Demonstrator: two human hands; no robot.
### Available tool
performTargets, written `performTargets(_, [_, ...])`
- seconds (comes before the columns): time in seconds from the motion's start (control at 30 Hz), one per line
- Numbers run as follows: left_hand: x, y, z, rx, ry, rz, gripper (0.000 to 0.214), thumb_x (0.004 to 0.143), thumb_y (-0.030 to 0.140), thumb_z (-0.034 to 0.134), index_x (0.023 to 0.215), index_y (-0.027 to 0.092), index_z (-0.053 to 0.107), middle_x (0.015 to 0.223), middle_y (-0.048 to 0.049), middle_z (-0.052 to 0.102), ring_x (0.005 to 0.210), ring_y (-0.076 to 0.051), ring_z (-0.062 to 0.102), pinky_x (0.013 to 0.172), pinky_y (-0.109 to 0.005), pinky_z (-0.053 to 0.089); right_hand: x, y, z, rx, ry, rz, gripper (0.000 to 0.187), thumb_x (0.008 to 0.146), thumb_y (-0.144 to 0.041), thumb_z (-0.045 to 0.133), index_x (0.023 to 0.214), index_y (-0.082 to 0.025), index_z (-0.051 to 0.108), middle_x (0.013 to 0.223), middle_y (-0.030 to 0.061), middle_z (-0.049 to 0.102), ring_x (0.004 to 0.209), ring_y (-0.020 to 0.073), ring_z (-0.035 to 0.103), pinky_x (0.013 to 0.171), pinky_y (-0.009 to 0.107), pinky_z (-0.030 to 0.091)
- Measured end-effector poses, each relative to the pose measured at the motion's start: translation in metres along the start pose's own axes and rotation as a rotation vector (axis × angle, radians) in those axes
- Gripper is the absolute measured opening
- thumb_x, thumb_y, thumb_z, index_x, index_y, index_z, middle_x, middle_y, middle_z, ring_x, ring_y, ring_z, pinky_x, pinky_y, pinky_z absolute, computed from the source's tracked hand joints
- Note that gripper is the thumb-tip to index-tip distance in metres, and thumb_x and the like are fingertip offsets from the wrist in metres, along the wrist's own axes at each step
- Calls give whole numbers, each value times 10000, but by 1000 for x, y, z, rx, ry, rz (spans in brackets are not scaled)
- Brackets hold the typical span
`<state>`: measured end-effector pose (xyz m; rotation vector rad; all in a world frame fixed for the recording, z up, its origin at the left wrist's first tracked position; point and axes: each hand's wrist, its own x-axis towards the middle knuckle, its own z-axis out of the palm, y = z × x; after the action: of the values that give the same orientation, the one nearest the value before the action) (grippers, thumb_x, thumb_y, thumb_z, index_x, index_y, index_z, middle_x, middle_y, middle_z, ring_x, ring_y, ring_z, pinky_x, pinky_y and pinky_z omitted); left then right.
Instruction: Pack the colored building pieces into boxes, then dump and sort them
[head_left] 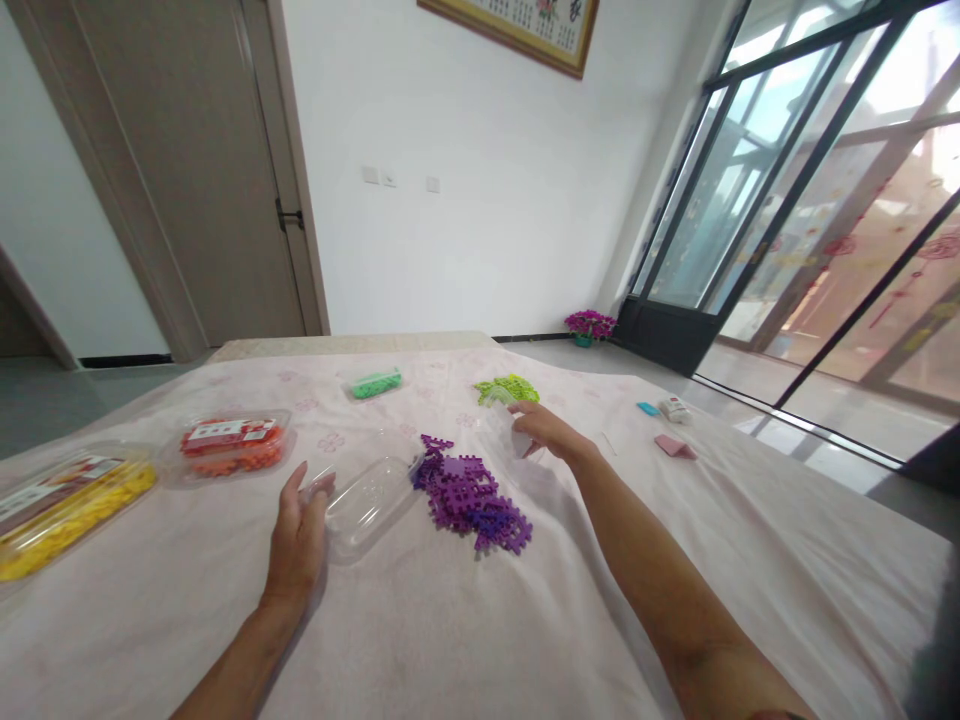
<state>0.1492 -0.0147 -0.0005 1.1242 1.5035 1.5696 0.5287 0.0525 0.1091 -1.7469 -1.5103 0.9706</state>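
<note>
My left hand point(298, 525) is at the left end of a clear plastic box point(371, 505), its thumb and fingers at the rim. The box is see-through and lies on the cloth with nothing in it. A pile of purple interlocking plastic pieces point(469, 490) lies just right of it, with some darker violet ones. Beyond the pile, my right hand point(546, 435) grips a second clear plastic container point(504, 435), whose outline is faint. Loose lime-green pieces point(514, 388) lie just past that hand; its fingertips are partly hidden.
A pale cloth covers the table point(420, 640). At left stand closed boxes of yellow pieces point(82, 520) and orange-red pieces point(236, 445). A small box of green pieces point(376, 383) sits farther back. At right lie a pink cloth-like item point(675, 447), a white item point(674, 409) and a blue item point(648, 408).
</note>
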Motion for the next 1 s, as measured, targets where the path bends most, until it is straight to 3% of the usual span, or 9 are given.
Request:
performTargets(0.13, [4,-1,-1,-15,78,19,651,930,466,527,1519,215,408,1272,-116,684,1225,-251,632,1145,-479,400,22,21,-5,62,-37,85,577,744,-182,674,1314,-147,594,860,50,704,718,187,679,583,307,621])
performTargets(0.23, [8,-3,-2,-14,113,26,633,944,505,493,1506,221,424,1360,-129,629,1226,-260,626,1135,-474,413,31,34,-1,-175,57,93,527,824,-226,668,1341,-149,600,941,71,724,776,183,690,653,295,608])
performTargets(0.3, [11,-4,-3,51,120,82,617,958,535,447,1479,205,459,1426,-145,572,1290,-277,576,1163,-479,381,33,38,3,-319,150,80,457,870,-246,648,1316,-153,630,1097,117,724,951,229,697,802,345,596])
performTargets(0.4, [9,-2,-4,263,132,323,616,961,541,435,1449,170,490,1494,-172,489,1442,-299,409,1230,-489,272,31,38,12,-498,270,8,379,906,-257,634,1272,-170,675,1331,156,653,1260,304,579,1058,428,471])
performTargets(0.5, [0,7,-2,408,95,578,596,929,515,518,1429,191,520,1524,-172,467,1483,-318,353,1247,-514,217,25,30,29,-638,336,-180,336,955,-259,575,1258,-184,700,1358,127,656,1324,271,539,1143,392,378])
performTargets(0.63, [-12,15,4,553,-65,725,451,840,418,675,1262,261,666,1333,-111,668,1426,-356,441,1250,-572,139,13,11,60,-627,133,-385,321,981,-338,549,1185,-193,750,1223,86,741,1189,233,633,1074,328,424])
performTargets(0.8, [-9,9,0,647,-134,787,198,869,273,616,1023,273,740,985,-55,766,1080,-299,665,1224,-583,189,2,-1,85,-681,-124,-433,365,887,-443,674,1149,-211,780,1161,101,764,1108,275,674,976,338,472])
performTargets(0.87, [-6,8,-4,640,-122,807,166,870,250,605,971,270,735,948,-49,759,1026,-279,677,1219,-572,212,3,1,86,-664,-160,-420,346,843,-420,721,1115,-215,787,1120,92,773,1055,261,690,939,322,481])
performTargets(1.0, [-5,9,-10,641,-141,832,155,842,201,602,930,257,717,1021,-51,752,1153,-292,646,1230,-578,184,8,8,82,-598,-101,-365,313,741,-348,801,1018,-205,785,1066,78,772,1005,238,687,860,291,488])
